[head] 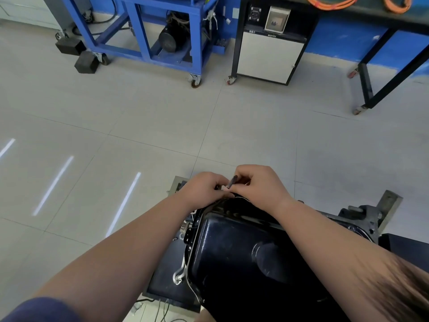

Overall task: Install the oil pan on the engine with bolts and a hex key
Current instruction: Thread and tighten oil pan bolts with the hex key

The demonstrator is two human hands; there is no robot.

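The black oil pan (232, 247) sits on the engine (362, 219), with both hands at its far edge. The right hand (257, 184) pinches the hex key (232, 181). The left hand (204, 185) curls beside the key's tip, and I cannot tell what it holds.

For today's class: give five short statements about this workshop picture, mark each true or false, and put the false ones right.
1. Both the left hand and the right hand are at the far edge of the oil pan. True.
2. The oil pan is white. False: it is black.
3. A dark hex key sticks up between the two hands. True.
4. The blue cart stands on the oil pan. False: it stands on the floor, far behind.
5. The orange cable lies on the floor. False: it lies on the dark table at the top right.
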